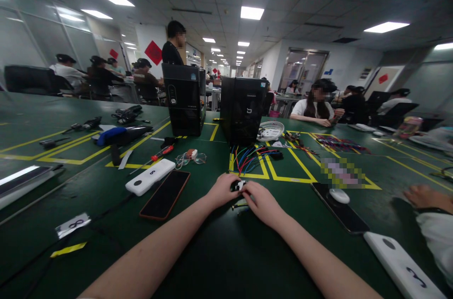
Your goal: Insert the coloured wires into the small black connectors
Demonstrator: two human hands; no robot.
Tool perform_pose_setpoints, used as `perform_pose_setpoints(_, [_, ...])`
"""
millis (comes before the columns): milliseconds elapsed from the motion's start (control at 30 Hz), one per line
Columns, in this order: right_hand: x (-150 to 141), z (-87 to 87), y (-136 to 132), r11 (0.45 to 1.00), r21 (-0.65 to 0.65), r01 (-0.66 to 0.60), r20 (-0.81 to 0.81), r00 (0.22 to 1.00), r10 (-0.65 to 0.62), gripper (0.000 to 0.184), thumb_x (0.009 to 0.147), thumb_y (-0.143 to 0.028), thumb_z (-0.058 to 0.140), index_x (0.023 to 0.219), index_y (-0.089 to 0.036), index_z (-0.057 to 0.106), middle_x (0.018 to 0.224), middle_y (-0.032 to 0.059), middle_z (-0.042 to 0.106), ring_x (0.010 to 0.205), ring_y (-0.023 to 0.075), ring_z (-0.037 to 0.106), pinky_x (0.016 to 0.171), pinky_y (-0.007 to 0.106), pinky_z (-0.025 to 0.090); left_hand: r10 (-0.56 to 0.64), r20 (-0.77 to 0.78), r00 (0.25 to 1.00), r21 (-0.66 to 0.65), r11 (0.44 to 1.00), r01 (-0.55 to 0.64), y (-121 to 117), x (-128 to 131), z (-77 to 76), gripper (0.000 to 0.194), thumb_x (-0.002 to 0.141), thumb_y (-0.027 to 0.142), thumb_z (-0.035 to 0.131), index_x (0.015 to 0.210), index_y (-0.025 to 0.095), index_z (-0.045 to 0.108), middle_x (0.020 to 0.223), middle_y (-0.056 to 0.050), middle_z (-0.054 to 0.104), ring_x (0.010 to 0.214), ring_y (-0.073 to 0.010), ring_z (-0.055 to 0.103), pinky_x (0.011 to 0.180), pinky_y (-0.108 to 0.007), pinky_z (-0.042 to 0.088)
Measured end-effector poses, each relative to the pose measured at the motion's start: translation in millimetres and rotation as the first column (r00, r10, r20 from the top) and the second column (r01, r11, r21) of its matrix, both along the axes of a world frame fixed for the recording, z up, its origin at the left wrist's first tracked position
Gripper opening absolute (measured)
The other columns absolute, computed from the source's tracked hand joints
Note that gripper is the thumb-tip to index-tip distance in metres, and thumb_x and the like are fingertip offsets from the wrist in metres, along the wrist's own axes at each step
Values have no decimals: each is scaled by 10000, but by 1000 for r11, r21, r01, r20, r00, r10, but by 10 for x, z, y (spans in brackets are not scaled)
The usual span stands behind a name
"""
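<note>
In the middle of the view my left hand (222, 189) and my right hand (261, 201) meet over the green table. Between their fingertips is a small white-and-black piece (241, 185), gripped from both sides; its kind is too small to make out. Just below it, partly covered by my right fingers, are short thin wires (239, 204). Beyond my hands lies a spread of red, blue and green wires (244, 160).
Two black computer towers (184, 101) (244, 110) stand ahead. To the left lie a phone (165, 195), a white power bank (150, 177), glasses (191, 158) and a red screwdriver (161, 153). Another phone (341, 211) lies right, near a co-worker's hand (428, 197).
</note>
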State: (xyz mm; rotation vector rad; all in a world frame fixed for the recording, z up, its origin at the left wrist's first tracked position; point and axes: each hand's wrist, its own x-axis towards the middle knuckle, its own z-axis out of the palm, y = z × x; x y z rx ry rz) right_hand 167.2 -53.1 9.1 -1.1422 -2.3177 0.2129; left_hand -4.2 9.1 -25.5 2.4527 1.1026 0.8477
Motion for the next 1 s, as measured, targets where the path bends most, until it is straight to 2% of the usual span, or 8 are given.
perform_pose_setpoints(100, [-88, 2, -76, 997, -26, -69, 155, 985, 72, 149, 842, -146, 462, 922, -194, 579, 933, 59, 604, 912, 177, 541, 826, 326, 426, 14, -4, 1000, -26, 1000, -14, 21, 5, -19, 258, 732, 288, 650, 970, 194, 615, 1019, -55, 640, 965, -230, 565, 879, -348, 405])
perform_pose_setpoints(300, [-108, 121, -162, 996, -22, -89, 217, 972, 91, 212, 785, -141, 515, 973, -202, 592, 987, 59, 611, 974, 182, 536, 882, 331, 406, 7, 12, 1000, -21, 1000, -7, 29, 2, -38, 261, 735, 306, 643, 965, 184, 618, 1003, -57, 637, 947, -232, 565, 865, -341, 418])
perform_pose_setpoints(400, [-64, 121, -152, 999, -20, -35, 330, 943, 39, 226, 744, -121, 532, 944, -187, 615, 973, 84, 619, 956, 211, 551, 848, 341, 421, 13, 8, 1000, -22, 1000, -13, 22, -3, -38, 273, 737, 331, 645, 970, 190, 617, 995, -57, 631, 938, -231, 564, 862, -341, 423])
perform_pose_setpoints(567, [-55, 13, -115, 999, 9, 49, 501, 864, -47, 221, 727, -80, 518, 893, -162, 639, 905, 111, 637, 847, 238, 592, 746, 343, 443, 20, -3, 1000, -32, 999, -20, 7, 0, -18, 289, 735, 344, 656, 983, 201, 612, 1019, -56, 624, 960, -232, 558, 871, -339, 424])
perform_pose_setpoints(833, [-114, 5, -183, 993, -67, 101, 506, 861, -53, 246, 686, -93, 529, 905, -135, 634, 922, 133, 645, 858, 237, 594, 771, 321, 441, 8, 15, 1000, -21, 1000, -7, 3, 3, -16, 321, 739, 349, 661, 1010, 189, 597, 1023, -59, 625, 965, -234, 561, 877, -343, 426])
perform_pose_setpoints(1000, [-89, -9, -170, 990, -92, 102, 409, 911, -56, 268, 777, -66, 434, 988, -136, 585, 995, 129, 632, 884, 216, 590, 770, 303, 429, 5, -2, 1000, -30, 1000, -5, 13, -3, -11, 300, 741, 328, 661, 1001, 193, 600, 1024, -55, 623, 970, -236, 556, 876, -347, 422])
